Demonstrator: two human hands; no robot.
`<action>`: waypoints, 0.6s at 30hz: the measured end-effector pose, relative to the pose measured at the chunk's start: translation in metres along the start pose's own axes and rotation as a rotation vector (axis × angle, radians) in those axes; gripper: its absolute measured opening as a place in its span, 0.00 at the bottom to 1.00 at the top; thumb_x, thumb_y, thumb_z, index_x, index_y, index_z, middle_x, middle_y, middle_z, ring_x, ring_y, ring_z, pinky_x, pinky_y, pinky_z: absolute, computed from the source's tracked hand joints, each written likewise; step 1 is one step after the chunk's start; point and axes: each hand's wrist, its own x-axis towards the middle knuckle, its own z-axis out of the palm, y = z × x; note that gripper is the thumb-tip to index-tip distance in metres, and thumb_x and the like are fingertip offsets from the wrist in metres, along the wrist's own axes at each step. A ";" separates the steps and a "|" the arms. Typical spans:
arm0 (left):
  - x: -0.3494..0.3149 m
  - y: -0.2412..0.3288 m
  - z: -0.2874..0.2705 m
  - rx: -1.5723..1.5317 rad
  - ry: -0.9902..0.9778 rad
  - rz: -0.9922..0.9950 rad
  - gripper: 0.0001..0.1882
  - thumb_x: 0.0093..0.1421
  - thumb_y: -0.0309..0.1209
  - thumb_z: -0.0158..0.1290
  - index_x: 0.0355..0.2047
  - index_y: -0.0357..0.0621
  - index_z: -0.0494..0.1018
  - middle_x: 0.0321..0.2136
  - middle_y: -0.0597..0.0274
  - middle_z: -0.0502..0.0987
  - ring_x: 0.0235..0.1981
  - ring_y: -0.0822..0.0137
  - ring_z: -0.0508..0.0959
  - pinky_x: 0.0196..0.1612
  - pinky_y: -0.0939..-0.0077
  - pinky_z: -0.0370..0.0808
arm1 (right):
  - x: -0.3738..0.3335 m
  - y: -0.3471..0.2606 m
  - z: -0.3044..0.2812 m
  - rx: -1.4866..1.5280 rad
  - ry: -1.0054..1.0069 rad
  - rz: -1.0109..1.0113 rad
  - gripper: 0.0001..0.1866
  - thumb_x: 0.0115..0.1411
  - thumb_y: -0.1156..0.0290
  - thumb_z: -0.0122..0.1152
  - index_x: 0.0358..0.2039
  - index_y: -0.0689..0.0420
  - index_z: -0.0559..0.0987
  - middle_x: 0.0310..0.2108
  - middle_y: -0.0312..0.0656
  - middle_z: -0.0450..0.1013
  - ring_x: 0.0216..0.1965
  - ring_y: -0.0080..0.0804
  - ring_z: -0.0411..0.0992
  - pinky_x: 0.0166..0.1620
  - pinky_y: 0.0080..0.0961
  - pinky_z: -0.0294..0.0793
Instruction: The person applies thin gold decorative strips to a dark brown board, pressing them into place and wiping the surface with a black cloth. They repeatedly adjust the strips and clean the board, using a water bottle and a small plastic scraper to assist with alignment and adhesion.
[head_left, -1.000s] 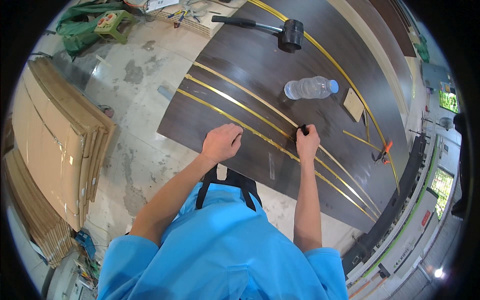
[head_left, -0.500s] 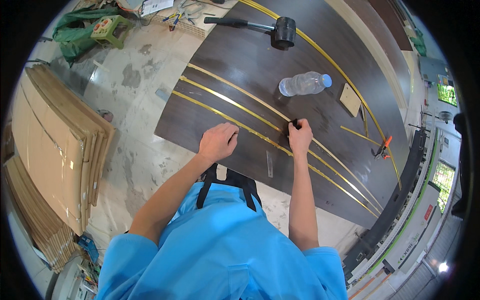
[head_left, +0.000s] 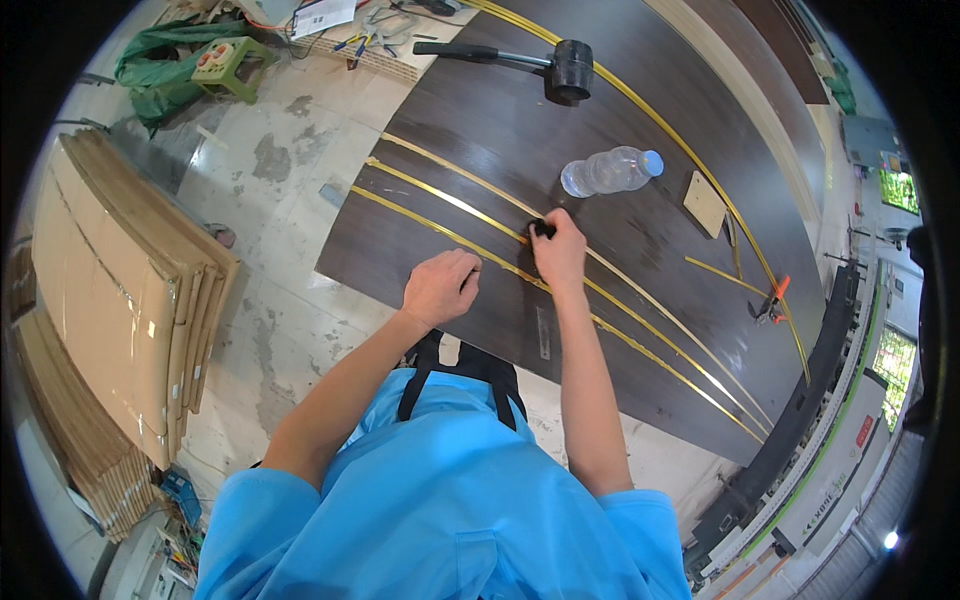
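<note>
A dark brown panel [head_left: 470,110] lies before me with three gold strips [head_left: 440,230] running across it, roughly parallel. My right hand [head_left: 560,250] pinches a small black wad [head_left: 541,229], perhaps cloth, and presses it on the panel by the upper and middle strips. Its exact kind is too small to tell. My left hand [head_left: 440,286] rests loosely curled at the panel's near edge, just below the lowest strip, with nothing seen in it. Between my hands and nearer to me lies a short clear ruler-like strip [head_left: 544,333]. A clear water bottle [head_left: 612,171] with a blue cap lies beyond my right hand.
A black rubber mallet [head_left: 571,70] lies at the far side. Long yellow trim [head_left: 660,118] curves across the panel, with an orange-tipped clamp [head_left: 772,300] at its right end. A beige block [head_left: 705,205] sits nearby. Stacked cardboard [head_left: 110,290] stands left; a green stool [head_left: 232,68] is far left.
My right hand has slid left along the strips with the black wad. My left hand stays at about the same place on the panel's edge. The view has shifted slightly.
</note>
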 end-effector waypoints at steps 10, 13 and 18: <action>0.000 -0.002 0.003 -0.006 0.026 0.000 0.05 0.61 0.28 0.60 0.37 0.48 0.76 0.29 0.60 0.78 0.34 0.54 0.81 0.36 0.59 0.79 | 0.006 -0.002 -0.012 -0.187 -0.205 -0.185 0.09 0.55 0.80 0.58 0.38 0.61 0.77 0.41 0.57 0.79 0.47 0.63 0.77 0.49 0.53 0.74; 0.000 -0.002 0.003 -0.007 0.031 -0.015 0.05 0.61 0.28 0.59 0.37 0.48 0.76 0.29 0.60 0.78 0.34 0.54 0.81 0.36 0.59 0.79 | 0.009 0.003 -0.021 -0.308 -0.258 0.068 0.10 0.54 0.80 0.60 0.38 0.61 0.77 0.41 0.57 0.79 0.47 0.63 0.77 0.47 0.55 0.75; -0.002 0.000 0.003 0.008 0.017 -0.017 0.05 0.61 0.28 0.59 0.37 0.48 0.76 0.30 0.60 0.78 0.34 0.55 0.81 0.36 0.59 0.79 | 0.017 -0.001 -0.013 -0.203 -0.250 -0.351 0.08 0.57 0.77 0.61 0.38 0.60 0.77 0.41 0.56 0.79 0.47 0.63 0.77 0.47 0.54 0.74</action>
